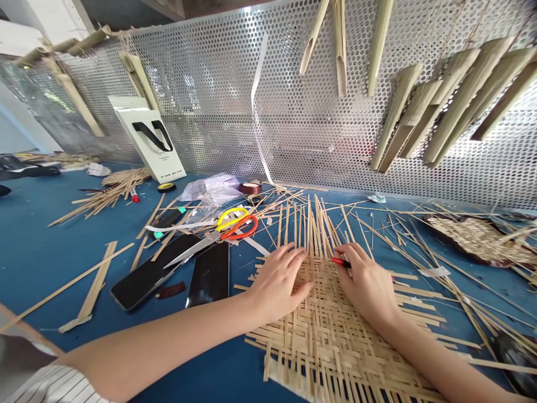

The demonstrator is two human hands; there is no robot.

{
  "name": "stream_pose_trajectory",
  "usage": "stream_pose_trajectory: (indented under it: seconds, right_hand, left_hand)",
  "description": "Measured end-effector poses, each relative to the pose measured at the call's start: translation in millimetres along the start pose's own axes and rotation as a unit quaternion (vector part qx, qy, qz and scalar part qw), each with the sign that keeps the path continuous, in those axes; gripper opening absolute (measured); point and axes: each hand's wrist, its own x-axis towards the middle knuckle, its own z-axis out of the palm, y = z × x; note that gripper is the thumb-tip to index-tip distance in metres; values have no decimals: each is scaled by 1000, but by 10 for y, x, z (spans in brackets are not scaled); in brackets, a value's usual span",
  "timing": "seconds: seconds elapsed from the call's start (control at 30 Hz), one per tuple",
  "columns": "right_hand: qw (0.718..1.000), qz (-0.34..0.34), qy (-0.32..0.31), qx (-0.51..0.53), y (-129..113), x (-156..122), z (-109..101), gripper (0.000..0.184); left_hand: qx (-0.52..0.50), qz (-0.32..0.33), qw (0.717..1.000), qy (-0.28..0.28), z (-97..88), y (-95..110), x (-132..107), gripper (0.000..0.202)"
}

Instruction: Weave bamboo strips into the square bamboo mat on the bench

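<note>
A mat of woven bamboo strips (348, 341) lies on the table in front of me, with loose strip ends standing out along its edges. My left hand (279, 280) rests flat on the mat's left part, fingers stretched toward the far edge and thumb apart. Across from it, my right hand (364, 280) is closed around a slim red-and-black pen-like tool (344, 263). The tool's red end points left, low over the weave; most of its length is hidden in the hand. Between the hands, long upright strips (312, 229) run out from the mat's far edge.
Left of the mat are scissors (213, 235) with yellow and red handles, lying over two dark phones (210, 274). A white paper bag (149, 140) stands by the perforated metal screen (210, 89). Bamboo pieces (457, 101) hang at right above scattered strips and a small woven piece (465, 235).
</note>
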Motion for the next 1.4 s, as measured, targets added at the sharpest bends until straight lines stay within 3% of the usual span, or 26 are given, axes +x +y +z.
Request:
stream_pose_trajectory:
  seconds: [0.13,0.27,0.6,0.73,0.83,0.97,1.07,1.17,1.27,1.4]
  right_hand:
    - [997,-16,-65,-46,-24,27,19,21]
    - [994,-37,-85,-54,-26,38,19,21]
    - [996,-26,-68,-46,-12,10,48,23]
    - [999,-2,-24,-49,-25,45,5,20]
    - [999,4,29,-19,12,151,-197,19]
    - [993,-12,119,14,121,232,-734,22]
    - [988,-5,157,-11,229,94,-1098,23]
    - [986,50,128,-98,388,-142,-1222,28]
    - [970,124,75,-195,611,-295,-1148,30]
    - [967,184,-42,-174,911,-307,-1007,29]
  left_hand:
    - [-8,4,999,-36,-27,22,19,50]
    - [-5,11,998,-58,-36,21,17,55]
    - [18,27,998,-59,10,-2,8,53]
    - [32,26,998,-54,27,-4,15,53]
    - [49,40,997,-41,11,-3,27,51]
    - [83,67,992,-62,-71,77,25,44]
    - [63,92,988,-103,-128,220,-39,45]
    - [19,126,984,-127,-129,357,-134,50]
    - [5,143,980,-135,-92,411,-187,51]
    - [1,146,976,-161,-70,402,-179,58]
